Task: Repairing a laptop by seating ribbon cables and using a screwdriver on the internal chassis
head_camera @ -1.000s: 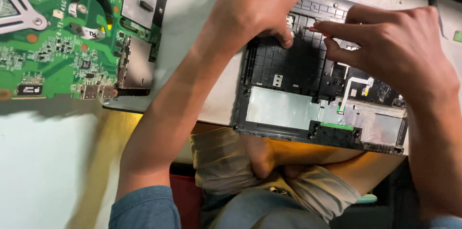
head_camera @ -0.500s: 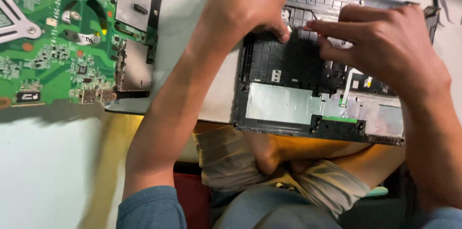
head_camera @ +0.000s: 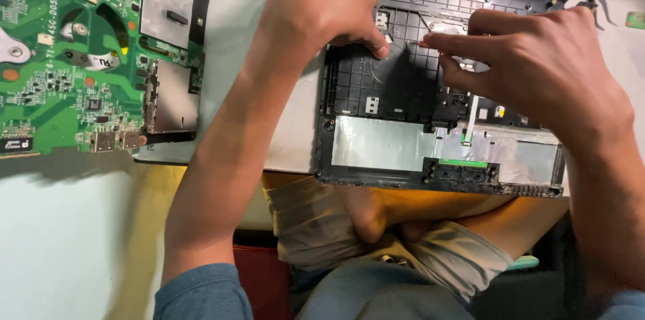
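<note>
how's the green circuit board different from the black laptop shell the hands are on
The green circuit board lies untouched at the left, dense with chips and connectors. The black laptop shell is ribbed plastic with silver foil, and the left hand and right hand rest on it. Both lie flat on the white table.

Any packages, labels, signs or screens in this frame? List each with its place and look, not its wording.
No packages, signs or screens.
Small white label: on the green circuit board at upper left, a little oblong with dark marks.
Small black label: at the circuit board's lower left edge, oblong with pale marks.
Left hand and right hand rest on the black laptop shell.
</note>
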